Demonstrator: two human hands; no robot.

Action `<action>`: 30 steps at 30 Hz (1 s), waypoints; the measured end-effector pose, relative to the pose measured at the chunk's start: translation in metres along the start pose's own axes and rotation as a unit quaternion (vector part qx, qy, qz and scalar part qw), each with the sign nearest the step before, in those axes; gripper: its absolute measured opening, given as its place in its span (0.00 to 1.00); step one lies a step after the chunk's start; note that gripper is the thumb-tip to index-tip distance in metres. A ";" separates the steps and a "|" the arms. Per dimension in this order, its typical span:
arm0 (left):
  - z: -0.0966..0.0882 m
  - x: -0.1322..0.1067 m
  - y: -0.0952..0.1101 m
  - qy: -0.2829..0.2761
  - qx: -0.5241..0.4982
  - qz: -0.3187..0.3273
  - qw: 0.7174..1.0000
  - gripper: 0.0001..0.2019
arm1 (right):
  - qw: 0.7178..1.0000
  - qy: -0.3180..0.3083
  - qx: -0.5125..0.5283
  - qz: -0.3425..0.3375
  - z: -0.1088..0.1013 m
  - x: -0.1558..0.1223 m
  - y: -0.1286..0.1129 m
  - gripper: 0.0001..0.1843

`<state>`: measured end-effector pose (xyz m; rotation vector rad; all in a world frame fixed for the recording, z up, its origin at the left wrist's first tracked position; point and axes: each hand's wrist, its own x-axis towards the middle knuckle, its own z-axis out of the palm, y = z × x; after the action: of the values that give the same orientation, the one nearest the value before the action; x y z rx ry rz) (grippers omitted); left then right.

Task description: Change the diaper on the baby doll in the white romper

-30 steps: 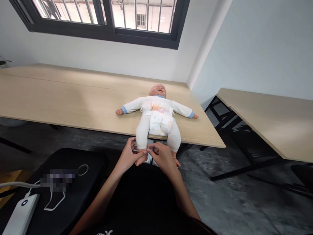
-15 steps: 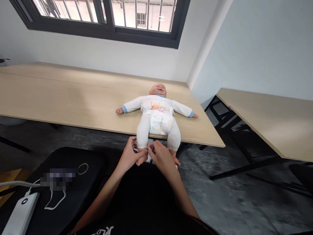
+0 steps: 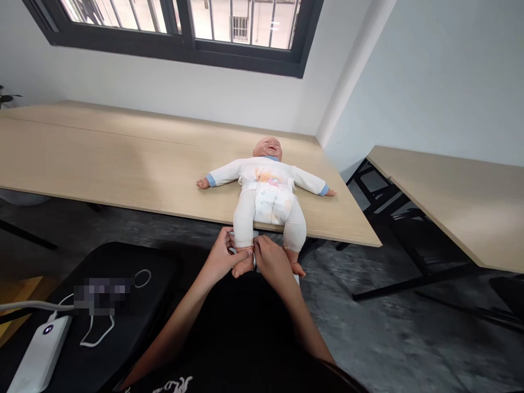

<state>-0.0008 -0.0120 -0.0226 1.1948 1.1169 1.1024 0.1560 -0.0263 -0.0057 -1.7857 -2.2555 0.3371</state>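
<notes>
A baby doll point(image 3: 268, 147) lies on its back on a light wood table point(image 3: 123, 153), wearing a white long-sleeved garment point(image 3: 268, 177) with blue cuffs. A white diaper point(image 3: 270, 204) shows at its middle, and its legs reach over the table's front edge. Between the legs, my left hand point(image 3: 221, 256) and my right hand point(image 3: 272, 263) meet, their fingers pinching a white fabric flap point(image 3: 254, 257). The left hand also lies against the doll's foot point(image 3: 244, 267). Any fastening on the flap is hidden by my fingers.
A black padded case point(image 3: 123, 262) lies on my left, with a white power bank point(image 3: 41, 355) and its cable on it. A second wood table point(image 3: 450, 202) stands to the right on black legs. A barred window point(image 3: 184, 33) is set in the wall behind.
The view has drifted slightly, so the doll sits a little higher and further right. My fingers remain on the fabric between the doll's legs, shifted only slightly.
</notes>
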 end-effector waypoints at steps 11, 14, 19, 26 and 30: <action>-0.007 0.004 -0.009 0.016 0.014 0.014 1.000 0.31 | 0.982 0.069 0.176 -0.017 -0.012 -0.012 0.000 0.08; -0.005 0.002 -0.008 0.025 0.029 0.020 0.999 0.31 | 0.978 0.076 0.194 -0.012 -0.010 -0.011 0.002 0.06; -0.003 0.000 -0.007 0.033 0.046 0.019 0.998 0.30 | 0.979 0.082 0.188 -0.020 -0.005 -0.008 0.003 0.06; -0.004 0.004 -0.010 0.031 0.030 0.020 0.999 0.30 | 0.989 0.089 0.117 -0.034 0.003 -0.007 -0.003 0.09; 0.000 0.003 -0.009 0.009 0.012 0.009 1.000 0.31 | 0.986 0.118 0.116 -0.019 0.009 -0.003 -0.001 0.11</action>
<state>0.0000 -0.0092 -0.0323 1.2189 1.1380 1.1184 0.1532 -0.0298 -0.0139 -1.5725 -1.9959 0.3460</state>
